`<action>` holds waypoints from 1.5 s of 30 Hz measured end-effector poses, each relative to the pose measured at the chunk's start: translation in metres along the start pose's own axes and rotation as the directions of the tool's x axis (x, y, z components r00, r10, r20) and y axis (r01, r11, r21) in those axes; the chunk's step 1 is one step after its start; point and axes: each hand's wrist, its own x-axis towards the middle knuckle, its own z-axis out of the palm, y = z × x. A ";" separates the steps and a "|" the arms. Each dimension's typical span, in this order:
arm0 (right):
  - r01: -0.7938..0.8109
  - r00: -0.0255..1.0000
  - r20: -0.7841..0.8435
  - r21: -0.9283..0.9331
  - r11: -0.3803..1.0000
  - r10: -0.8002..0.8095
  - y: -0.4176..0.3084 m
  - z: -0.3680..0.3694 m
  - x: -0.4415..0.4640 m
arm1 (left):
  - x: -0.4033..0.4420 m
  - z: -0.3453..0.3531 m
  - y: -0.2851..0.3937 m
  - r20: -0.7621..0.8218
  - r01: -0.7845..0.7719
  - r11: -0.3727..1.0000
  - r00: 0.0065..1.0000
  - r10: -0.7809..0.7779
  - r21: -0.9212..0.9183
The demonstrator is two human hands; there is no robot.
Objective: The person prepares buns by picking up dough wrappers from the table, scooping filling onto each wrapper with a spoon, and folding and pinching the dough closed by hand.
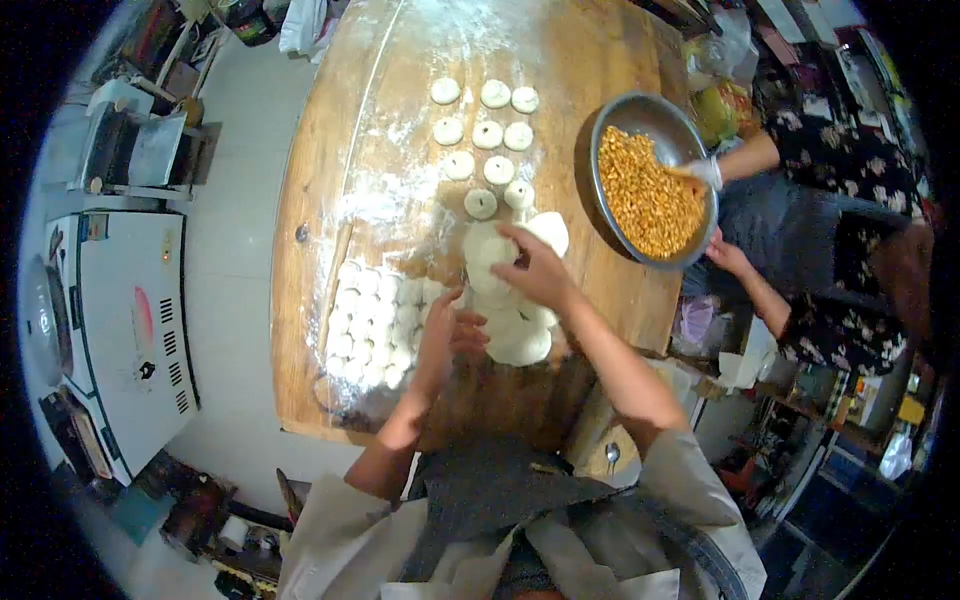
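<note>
The location is a food-preparation kitchen, apparently a bakery-type workroom. Indicators: a flour-dusted wooden worktable (400, 150) at the center, bearing rolled dough sheets (520, 335), dough pieces (375, 315) and filled rounds (487, 135); a large metal bowl (652, 185) of a nut-like filling at 2 o'clock; a white appliance (130, 330) at 9 o'clock; and a tiled floor (235, 200).

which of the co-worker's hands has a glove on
The hand inside the metal bowl wears a white glove; the other hand, at the bowl's rim, is bare.
</note>
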 end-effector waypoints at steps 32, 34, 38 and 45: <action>0.175 0.926 -0.265 -0.335 0.926 -0.270 0.012 -0.093 0.097 | 0.027 0.003 -0.008 0.048 -0.197 0.670 0.971 0.235 0.716; 0.094 0.939 -0.308 -0.199 0.976 -0.153 0.007 -0.090 0.025 | 0.057 -0.003 -0.015 0.011 -0.219 0.688 0.956 0.293 0.691; -0.107 0.951 -0.297 -0.077 0.991 0.080 0.025 -0.083 -0.111 | 0.106 -0.005 0.004 -0.047 -0.246 0.503 0.865 0.500 0.829; -0.538 0.756 -0.388 0.090 0.838 0.527 0.021 -0.088 -0.306 | 0.149 0.015 0.000 -0.146 -0.009 0.268 0.819 0.555 0.964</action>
